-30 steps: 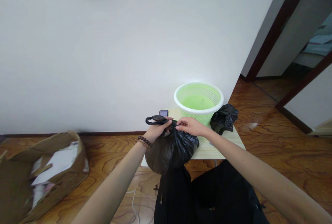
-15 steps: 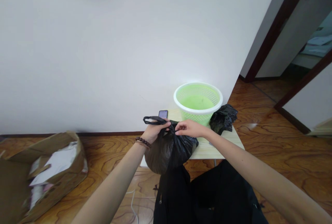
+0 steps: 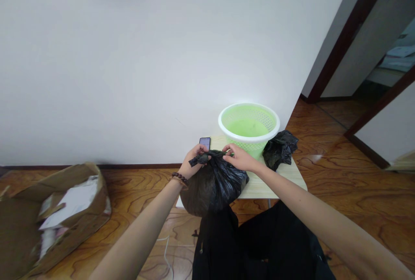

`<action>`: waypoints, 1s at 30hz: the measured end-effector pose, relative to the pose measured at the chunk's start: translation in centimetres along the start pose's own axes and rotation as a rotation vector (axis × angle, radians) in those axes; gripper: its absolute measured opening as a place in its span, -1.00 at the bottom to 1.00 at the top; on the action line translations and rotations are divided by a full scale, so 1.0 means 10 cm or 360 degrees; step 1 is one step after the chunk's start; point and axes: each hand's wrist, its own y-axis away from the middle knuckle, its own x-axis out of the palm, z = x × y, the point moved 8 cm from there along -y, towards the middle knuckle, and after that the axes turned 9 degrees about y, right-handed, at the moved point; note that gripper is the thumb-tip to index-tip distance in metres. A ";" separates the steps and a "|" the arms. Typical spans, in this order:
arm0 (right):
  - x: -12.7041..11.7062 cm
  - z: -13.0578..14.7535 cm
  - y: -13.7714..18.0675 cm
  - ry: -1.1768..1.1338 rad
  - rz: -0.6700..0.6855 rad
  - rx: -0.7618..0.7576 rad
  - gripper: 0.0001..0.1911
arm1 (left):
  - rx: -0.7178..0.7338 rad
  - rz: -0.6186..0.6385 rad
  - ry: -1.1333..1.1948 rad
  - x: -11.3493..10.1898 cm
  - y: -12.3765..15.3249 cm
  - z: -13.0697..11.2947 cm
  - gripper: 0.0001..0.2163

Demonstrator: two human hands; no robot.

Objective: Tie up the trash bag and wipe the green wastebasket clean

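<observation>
A filled black plastic bag (image 3: pixel 215 187) rests at the front left of a small pale wood-grain table (image 3: pixel 259 187), bulging over its near edge. My left hand (image 3: pixel 193 161), with a beaded bracelet at the wrist, is closed on one gathered handle of the bag, whose end sticks out to the left. The fingers of my right hand (image 3: pixel 238 156) pinch the other handle at the right of the bag's neck. Between the hands the plastic is twisted together and stretched sideways. What the bag contains is hidden.
Behind the bag lies a phone (image 3: pixel 205 142) by the wall. A green basket with a white rim (image 3: pixel 249 140) stands at the back right, beside a crumpled black plastic bag (image 3: pixel 280 149). An open cardboard box (image 3: pixel 87 219) with papers sits on the floor at left; a white cable (image 3: pixel 166 252) lies nearby.
My hands have moved apart, and the bag's neck is now drawn out sideways between them. The loop that stuck out past my left hand is now bunched in its fingers.
</observation>
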 end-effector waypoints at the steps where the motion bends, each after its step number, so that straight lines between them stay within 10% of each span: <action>1: 0.00 -0.01 0.00 0.0015 -0.0015 -0.0003 -0.75 | 0.0023 -0.0019 -0.0045 -0.01 0.00 0.00 -0.79; 21: 0.11 -0.11 0.01 -0.0043 -0.0027 0.0034 -0.65 | 0.0603 -0.0246 -0.0940 -0.01 0.12 -0.35 -0.90; 30: 0.09 0.03 -0.09 -0.0141 -0.0117 0.0016 -0.56 | 0.0471 -0.0214 -0.0559 0.04 0.14 -0.26 -0.91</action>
